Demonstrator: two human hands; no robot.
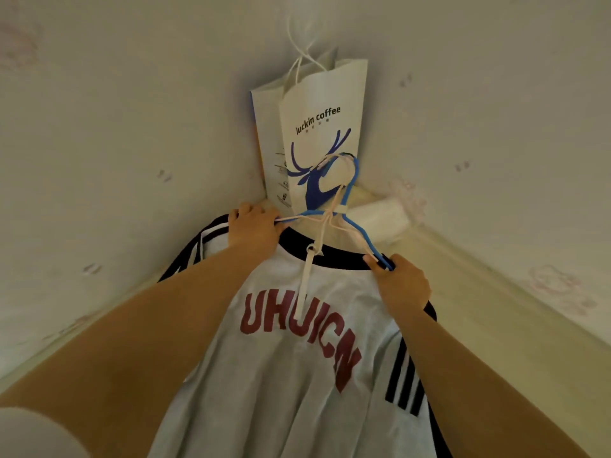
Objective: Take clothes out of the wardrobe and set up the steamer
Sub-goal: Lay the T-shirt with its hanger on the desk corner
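White T-shirt with red lettering and black collar [281, 375] is held up on thin blue wire hanger [355, 223], hooked in wall corner before white paper coffee bag [325, 133]. Left hand [253, 228] and right hand [401, 284] are closed on shoulders. Hanging step judged in hand; steamer setup next.

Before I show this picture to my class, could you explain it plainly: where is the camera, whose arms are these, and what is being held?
There is one picture, taken by a camera worn on a person's head, so both bare arms reach away from the viewer. The left hand and the right hand each have a grip on one shoulder of a white T-shirt with red letters, where it hangs on a blue hanger; a pale hanger seems to lie against the blue one. Behind hangs a white paper bag printed "luckin coffee", in a corner of pale walls. No steamer is visible.
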